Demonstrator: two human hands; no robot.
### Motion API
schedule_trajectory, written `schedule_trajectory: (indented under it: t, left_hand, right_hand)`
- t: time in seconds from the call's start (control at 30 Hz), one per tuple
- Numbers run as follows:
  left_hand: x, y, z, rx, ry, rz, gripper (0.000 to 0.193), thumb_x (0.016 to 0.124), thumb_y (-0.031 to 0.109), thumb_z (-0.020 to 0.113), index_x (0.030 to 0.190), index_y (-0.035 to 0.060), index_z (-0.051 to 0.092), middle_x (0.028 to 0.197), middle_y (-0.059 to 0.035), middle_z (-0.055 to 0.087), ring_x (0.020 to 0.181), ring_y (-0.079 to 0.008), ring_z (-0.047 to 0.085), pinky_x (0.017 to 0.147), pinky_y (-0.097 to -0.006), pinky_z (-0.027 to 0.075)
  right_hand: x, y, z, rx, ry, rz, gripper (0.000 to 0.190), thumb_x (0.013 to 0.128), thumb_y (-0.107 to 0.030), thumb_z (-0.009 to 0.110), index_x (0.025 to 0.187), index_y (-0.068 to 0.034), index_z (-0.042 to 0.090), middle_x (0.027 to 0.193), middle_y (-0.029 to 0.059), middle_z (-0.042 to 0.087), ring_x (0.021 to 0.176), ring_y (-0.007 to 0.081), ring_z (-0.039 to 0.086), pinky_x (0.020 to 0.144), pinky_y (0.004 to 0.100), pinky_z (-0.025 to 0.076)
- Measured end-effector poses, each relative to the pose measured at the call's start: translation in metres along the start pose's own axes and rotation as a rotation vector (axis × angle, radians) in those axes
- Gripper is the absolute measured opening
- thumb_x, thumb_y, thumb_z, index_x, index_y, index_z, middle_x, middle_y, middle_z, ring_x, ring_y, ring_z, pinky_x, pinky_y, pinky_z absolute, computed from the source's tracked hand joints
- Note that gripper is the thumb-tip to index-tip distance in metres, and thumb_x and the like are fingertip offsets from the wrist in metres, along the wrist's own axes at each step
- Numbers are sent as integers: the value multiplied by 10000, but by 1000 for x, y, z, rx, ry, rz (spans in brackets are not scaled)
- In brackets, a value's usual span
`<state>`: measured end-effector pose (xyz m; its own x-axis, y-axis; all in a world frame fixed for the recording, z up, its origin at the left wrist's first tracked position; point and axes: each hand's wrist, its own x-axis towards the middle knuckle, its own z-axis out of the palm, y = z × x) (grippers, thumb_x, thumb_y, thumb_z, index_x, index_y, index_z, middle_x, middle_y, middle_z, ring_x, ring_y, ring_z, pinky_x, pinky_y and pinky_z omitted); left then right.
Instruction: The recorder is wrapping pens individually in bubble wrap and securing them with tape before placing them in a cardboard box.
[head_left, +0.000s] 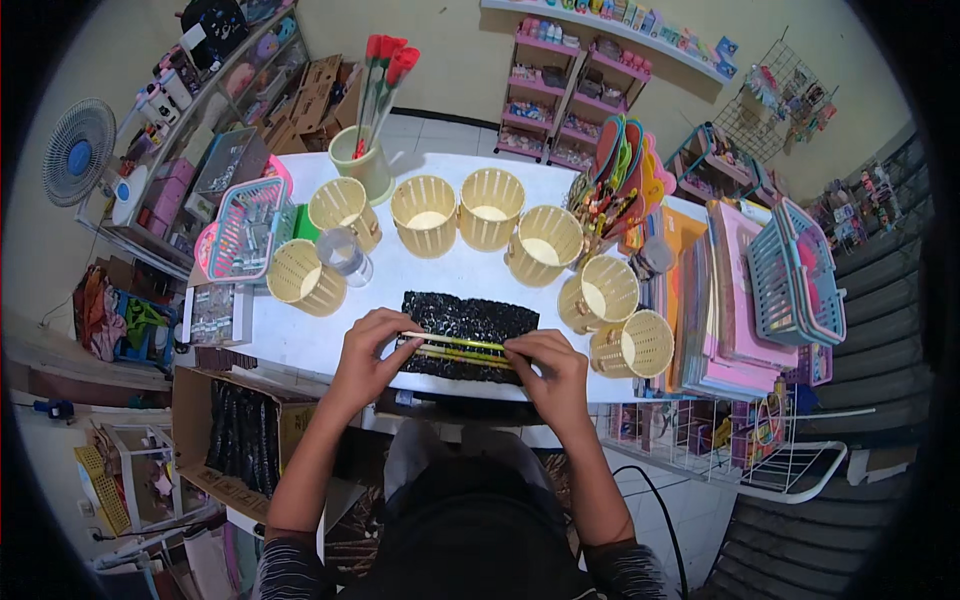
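Observation:
A sheet of black bubble wrap (469, 311) lies on the white table, right in front of me. Above its middle, a thin stick (457, 340), pale at the left and yellow-green at the right, is stretched between my two hands. My left hand (371, 352) pinches its pale end between thumb and fingers. The yellow-green end is held by the fingertips of my right hand (551, 367). Just nearer to me, one or two similar yellowish sticks (465, 358) run parallel to it over the wrap; whether my thumbs touch them I cannot tell.
Several cream woven-look plastic baskets (424, 244) form an arc around the wrap on the white table (360, 330). A clear plastic cup (346, 257) stands at the left. Stacked books (701, 300) line the right edge. An open cardboard box (191, 420) with black wrap sits lower left.

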<state>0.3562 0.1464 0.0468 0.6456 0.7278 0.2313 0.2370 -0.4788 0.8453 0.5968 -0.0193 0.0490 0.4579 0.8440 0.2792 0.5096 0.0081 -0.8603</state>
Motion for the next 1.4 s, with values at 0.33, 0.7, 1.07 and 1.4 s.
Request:
schedule_trajectory:
  t: [0.33, 0.7, 1.07, 1.4]
  left_hand:
    - [-2, -14, -12, 80, -90, 137, 215, 896, 93, 881, 1089, 29, 810, 1103, -127, 782, 1172, -323, 739, 1042, -431, 556]
    - [-1, -25, -18, 95, -173, 291, 338, 806, 120, 960, 1109, 47, 829, 1149, -103, 778, 1220, -308, 726, 1067, -426, 562]
    - [-6, -14, -20, 247, -2, 329, 351, 797, 216, 939, 1096, 94, 802, 963, -37, 722, 993, -222, 687, 978, -353, 429]
    - [-4, -25, -16, 175, -36, 313, 348, 776, 147, 938, 1079, 61, 790, 899, -46, 701, 865, -207, 667, 843, -360, 479]
  right_hand:
    - [-6, 17, 2, 2, -62, -104, 283, 820, -95, 921, 1084, -23, 849, 1074, 142, 823, 1065, 293, 744, 949, 401, 599]
    - [-5, 20, -5, 6, -187, -168, 320, 763, -146, 964, 1052, -78, 843, 1160, 75, 827, 1157, 277, 699, 1055, 414, 545]
    - [-4, 23, -4, 56, -106, -154, 311, 745, -65, 871, 1052, -37, 830, 1061, 121, 778, 1049, 243, 722, 990, 357, 555]
    - [-2, 27, -6, 35, -128, -81, 290, 726, -56, 815, 1014, -28, 804, 983, 89, 746, 967, 225, 694, 934, 338, 544]
